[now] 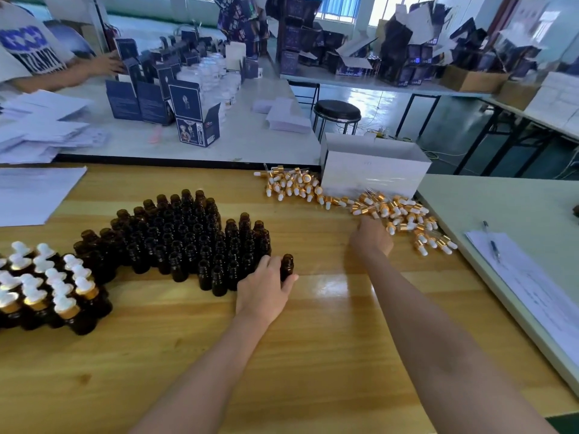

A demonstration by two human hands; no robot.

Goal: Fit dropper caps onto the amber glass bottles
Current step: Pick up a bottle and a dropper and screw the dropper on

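Surface: wooden table (313, 324).
Left hand (264, 286): fingers and thumb curled round upright amber bottle (286, 265).
Right hand (371, 238): touching dropper caps (401, 214); grip blurred, cannot tell.

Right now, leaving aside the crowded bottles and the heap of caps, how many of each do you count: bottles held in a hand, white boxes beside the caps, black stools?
Amber bottle held in the left hand: 1
White box beside the caps: 1
Black stool: 1
Total: 3
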